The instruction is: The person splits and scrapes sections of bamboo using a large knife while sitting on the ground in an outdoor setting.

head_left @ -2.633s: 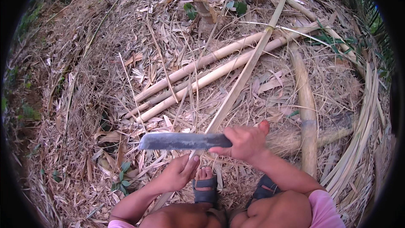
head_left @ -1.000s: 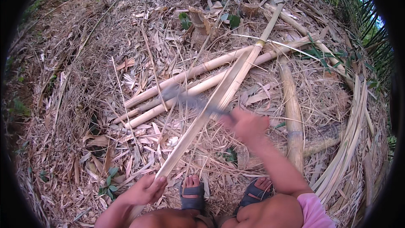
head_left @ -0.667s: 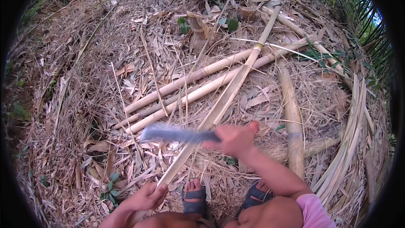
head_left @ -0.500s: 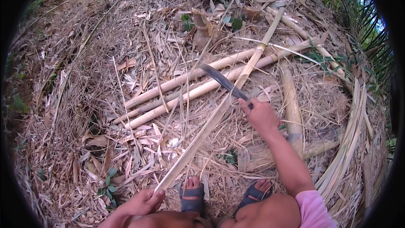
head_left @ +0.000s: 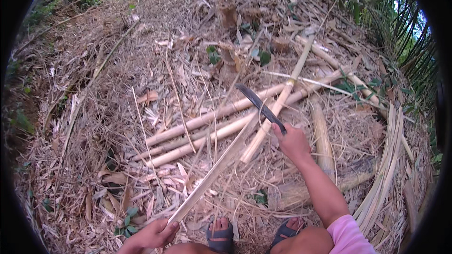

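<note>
Over the near left of the ground [head_left: 80,160], your left hand [head_left: 157,235] has its fingers closed around the near end of the pale bamboo strip [head_left: 207,180], which runs away rightward to the knife [head_left: 258,103]. I judge this strip light and springy, with edges that may cut, so its flat faces near the end are the better hold. Your right hand [head_left: 294,144] has its fingers wrapped on the knife's handle. At the ground's right side lies a bundle of thin strips [head_left: 389,155].
</note>
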Demonstrator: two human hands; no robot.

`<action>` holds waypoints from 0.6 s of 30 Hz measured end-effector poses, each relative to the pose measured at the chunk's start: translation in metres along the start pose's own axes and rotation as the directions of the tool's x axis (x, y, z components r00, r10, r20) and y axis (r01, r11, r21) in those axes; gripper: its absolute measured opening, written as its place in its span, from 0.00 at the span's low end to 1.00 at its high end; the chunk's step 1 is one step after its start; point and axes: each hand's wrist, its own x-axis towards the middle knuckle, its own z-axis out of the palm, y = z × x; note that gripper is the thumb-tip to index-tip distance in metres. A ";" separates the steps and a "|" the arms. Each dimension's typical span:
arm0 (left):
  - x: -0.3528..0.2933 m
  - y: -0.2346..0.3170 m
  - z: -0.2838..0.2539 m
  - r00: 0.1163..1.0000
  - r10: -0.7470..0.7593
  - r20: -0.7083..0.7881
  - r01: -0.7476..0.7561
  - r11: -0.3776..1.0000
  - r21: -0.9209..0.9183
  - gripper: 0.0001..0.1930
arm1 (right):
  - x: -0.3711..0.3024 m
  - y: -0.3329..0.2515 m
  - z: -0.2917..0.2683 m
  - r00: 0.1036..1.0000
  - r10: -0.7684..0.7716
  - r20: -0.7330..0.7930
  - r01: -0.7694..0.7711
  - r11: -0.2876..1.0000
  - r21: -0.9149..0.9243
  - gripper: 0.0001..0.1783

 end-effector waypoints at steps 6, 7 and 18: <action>-0.053 0.051 -0.055 0.997 0.022 -0.078 -0.029 0.995 -0.095 0.20 | 0.021 -0.071 -0.075 0.965 -0.258 -0.040 0.259 0.965 0.041 0.33; -0.057 0.065 -0.060 0.995 0.050 -0.083 -0.057 0.994 -0.091 0.20 | 0.024 -0.092 -0.095 0.975 -0.221 -0.010 0.221 0.973 0.072 0.33; 0.045 0.187 -0.023 0.913 0.351 0.208 -0.165 0.784 -0.598 0.17 | -0.029 -0.158 -0.114 0.874 -0.483 -0.059 0.485 0.874 0.021 0.31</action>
